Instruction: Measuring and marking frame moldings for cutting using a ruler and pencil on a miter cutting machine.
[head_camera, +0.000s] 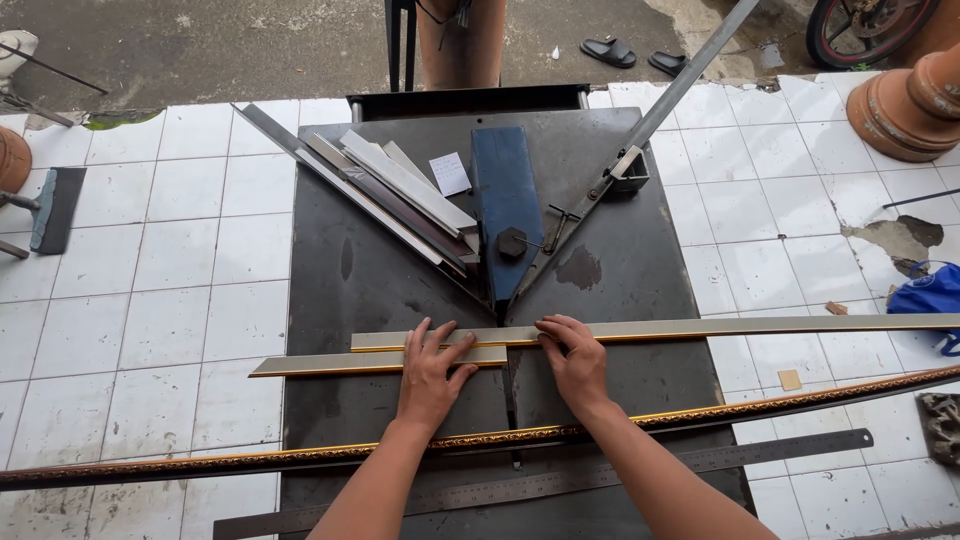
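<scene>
Pressing flat, left hand (432, 370) and right hand (572, 362) pin moulding strips (700, 328) at table (330, 290) centre.

Left hand (432, 368) flat on the short strip (330, 364), right hand (572, 355) pressing the long strip (760, 326), both on the dark table (330, 290). Ornate moulding (800, 398) and steel ruler (700, 460) lie nearer, cut strips (400, 190) stacked behind.

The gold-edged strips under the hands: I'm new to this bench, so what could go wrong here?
1. Both hands, left hand and right hand, press the strips close beside the cutter blade; fingers could get nicked.
2. The long strip overhangs the table far right and may tip or shift.
</scene>
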